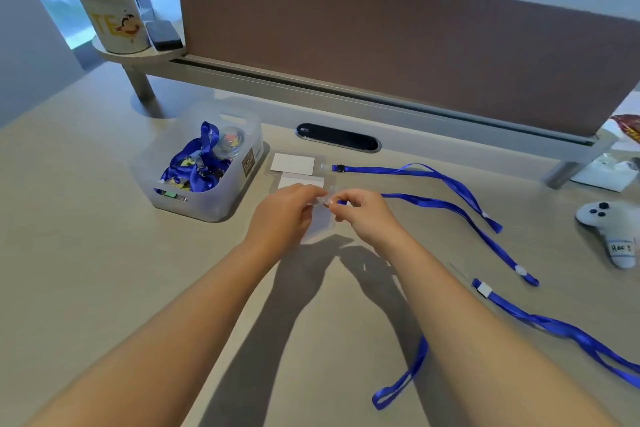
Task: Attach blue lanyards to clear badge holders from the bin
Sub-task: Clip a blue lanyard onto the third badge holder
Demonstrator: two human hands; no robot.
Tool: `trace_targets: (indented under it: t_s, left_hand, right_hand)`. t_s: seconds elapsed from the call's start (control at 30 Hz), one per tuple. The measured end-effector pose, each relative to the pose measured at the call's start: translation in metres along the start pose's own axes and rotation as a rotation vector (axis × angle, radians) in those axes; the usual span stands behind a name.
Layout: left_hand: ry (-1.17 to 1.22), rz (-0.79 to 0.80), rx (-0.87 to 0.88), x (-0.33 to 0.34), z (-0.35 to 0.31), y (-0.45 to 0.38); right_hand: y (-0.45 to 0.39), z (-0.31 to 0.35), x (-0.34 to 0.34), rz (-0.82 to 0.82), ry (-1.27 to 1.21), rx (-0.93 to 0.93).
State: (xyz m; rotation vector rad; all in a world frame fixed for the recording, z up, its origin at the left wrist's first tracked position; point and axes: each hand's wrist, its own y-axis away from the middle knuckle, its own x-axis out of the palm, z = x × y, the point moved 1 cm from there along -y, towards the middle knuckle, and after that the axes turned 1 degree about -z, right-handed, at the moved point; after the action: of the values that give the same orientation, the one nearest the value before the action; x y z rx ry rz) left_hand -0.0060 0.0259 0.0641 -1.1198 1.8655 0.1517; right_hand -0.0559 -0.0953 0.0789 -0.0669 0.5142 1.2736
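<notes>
My left hand (284, 210) pinches the top of a clear badge holder (320, 224) held just above the desk. My right hand (363, 213) grips the clip end of a blue lanyard (401, 381), whose loop trails under my right forearm. Both hands meet at the holder's slot. Behind them lie two clear badge holders (292, 163) with white cards, each joined to a blue lanyard (433, 172) that runs off to the right. A translucent bin (221, 198) at the left holds several blue lanyards and clips.
Another loose blue lanyard (568, 328) lies at the right. A plush game controller (609, 225) sits at the far right. A black cable grommet (337, 141) is behind the holders. A brown divider panel (381, 35) and raised shelf with a cup (110, 10) bound the back.
</notes>
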Motion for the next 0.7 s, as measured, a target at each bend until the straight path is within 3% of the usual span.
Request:
trace_targets:
  t_s: [0.33, 0.7]
  left_hand:
    - [-0.076, 0.078, 0.069, -0.016, -0.024, -0.007]
    - [0.156, 0.103, -0.070, -0.009, -0.044, -0.012]
  right_hand:
    - [0.019, 0.008, -0.010, -0.024, 0.093, -0.076]
    - [0.028, 0.007, -0.027, -0.087, 0.114, -0.150]
